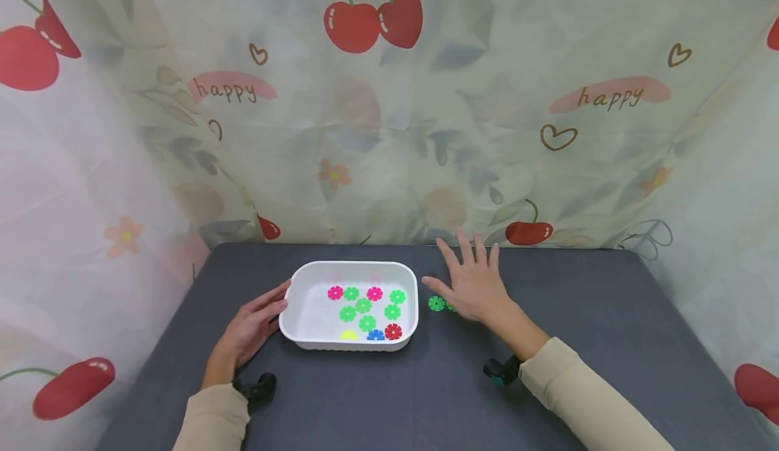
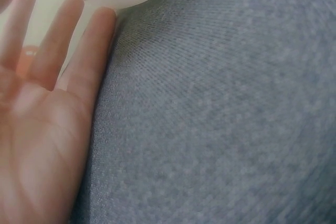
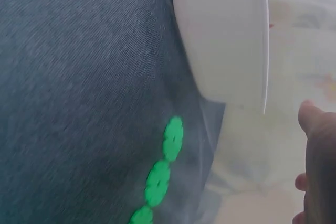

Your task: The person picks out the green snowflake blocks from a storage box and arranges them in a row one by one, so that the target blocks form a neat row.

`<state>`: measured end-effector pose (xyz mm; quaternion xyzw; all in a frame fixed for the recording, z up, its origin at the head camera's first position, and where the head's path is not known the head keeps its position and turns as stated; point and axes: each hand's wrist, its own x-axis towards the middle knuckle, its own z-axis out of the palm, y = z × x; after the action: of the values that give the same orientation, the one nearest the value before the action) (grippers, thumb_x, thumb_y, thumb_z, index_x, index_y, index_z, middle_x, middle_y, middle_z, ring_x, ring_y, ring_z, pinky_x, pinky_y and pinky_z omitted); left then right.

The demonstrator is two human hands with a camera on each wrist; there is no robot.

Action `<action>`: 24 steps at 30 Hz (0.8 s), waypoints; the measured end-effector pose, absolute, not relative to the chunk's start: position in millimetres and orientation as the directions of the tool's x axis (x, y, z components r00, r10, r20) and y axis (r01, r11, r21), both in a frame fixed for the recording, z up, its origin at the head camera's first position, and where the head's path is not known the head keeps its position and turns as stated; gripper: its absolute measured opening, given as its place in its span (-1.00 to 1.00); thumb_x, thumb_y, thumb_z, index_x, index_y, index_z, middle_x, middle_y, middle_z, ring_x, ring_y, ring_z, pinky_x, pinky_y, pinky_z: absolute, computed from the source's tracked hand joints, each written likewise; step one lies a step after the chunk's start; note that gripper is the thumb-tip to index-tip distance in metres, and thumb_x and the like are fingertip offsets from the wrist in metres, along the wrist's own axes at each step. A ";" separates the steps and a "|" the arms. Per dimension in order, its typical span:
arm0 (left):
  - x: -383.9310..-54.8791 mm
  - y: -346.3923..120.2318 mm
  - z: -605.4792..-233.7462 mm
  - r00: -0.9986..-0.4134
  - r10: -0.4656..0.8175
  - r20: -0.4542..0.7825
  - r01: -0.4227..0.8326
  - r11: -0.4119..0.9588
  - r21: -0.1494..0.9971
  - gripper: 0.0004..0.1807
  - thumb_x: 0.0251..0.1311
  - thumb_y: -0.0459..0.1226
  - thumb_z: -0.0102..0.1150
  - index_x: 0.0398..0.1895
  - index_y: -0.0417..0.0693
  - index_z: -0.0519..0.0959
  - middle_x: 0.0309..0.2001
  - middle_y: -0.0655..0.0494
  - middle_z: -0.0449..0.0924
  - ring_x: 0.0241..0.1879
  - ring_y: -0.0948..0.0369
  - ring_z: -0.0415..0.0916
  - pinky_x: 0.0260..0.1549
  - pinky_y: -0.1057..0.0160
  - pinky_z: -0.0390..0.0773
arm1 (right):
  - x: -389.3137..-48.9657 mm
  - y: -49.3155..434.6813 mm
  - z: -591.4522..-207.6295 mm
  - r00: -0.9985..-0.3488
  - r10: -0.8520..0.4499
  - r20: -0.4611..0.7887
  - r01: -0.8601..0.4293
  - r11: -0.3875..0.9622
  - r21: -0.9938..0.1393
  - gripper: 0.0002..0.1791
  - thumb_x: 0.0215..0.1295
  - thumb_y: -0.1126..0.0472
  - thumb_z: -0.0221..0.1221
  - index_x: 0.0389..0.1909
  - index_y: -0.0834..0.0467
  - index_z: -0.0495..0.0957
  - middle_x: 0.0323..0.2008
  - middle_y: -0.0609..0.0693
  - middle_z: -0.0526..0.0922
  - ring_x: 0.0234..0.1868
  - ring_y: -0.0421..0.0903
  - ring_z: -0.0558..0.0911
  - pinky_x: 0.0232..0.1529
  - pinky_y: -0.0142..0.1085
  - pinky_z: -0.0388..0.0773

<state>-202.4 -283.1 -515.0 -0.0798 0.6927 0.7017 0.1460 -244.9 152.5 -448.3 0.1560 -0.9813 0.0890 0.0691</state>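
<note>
A white plastic tub (image 1: 349,346) holds several slotted snowflake discs in green, pink, red, blue and yellow, among them a red disc (image 1: 393,332). At its left end my left hand (image 1: 246,329) touches the tub with nearly straight fingers (image 2: 55,45). To the right of the tub, my right hand (image 1: 477,289) is spread wide, with nothing seen in its grip. Beneath and beside that hand lies a row of green snowflake discs (image 3: 157,183), joined or touching end to end. In the head view the hand hides most of this row.
The tub and discs are on a dark grey cloth-covered table (image 1: 414,397). A patterned curtain (image 1: 389,133) with cherries hangs behind the table and along both sides. Each wrist wears a black strapped device (image 1: 502,371).
</note>
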 end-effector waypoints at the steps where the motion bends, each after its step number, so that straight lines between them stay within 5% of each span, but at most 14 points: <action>1: -202.2 -283.0 -514.8 -0.945 0.091 -0.314 -0.315 0.001 0.949 -0.20 0.36 -0.02 0.27 0.61 0.14 0.18 0.63 0.12 0.11 0.22 0.57 0.42 0.12 0.45 0.55 | -244.9 148.9 -447.2 -0.939 -0.304 0.161 -0.328 0.932 -0.154 -0.03 0.35 -0.50 -0.02 0.63 -0.06 0.06 0.65 0.20 -0.10 0.63 0.39 -0.12 0.49 0.47 -0.23; 24: -200.6 -283.8 -513.0 -0.951 0.120 -0.286 -0.292 -0.028 0.956 -0.23 0.43 -0.10 0.20 0.62 0.05 0.15 0.64 0.13 0.07 0.21 0.60 0.42 0.11 0.47 0.53 | -252.8 81.0 -447.6 -0.886 -0.457 0.077 -0.463 0.866 -0.188 -0.05 0.38 -0.54 -0.14 0.66 -0.20 -0.09 0.68 0.09 -0.22 0.67 0.29 -0.23 0.53 0.41 -0.31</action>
<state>-200.6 -283.8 -513.0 -0.0630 0.6820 0.7143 0.1440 -252.8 81.0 -447.6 0.2383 -0.9658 0.1010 0.0152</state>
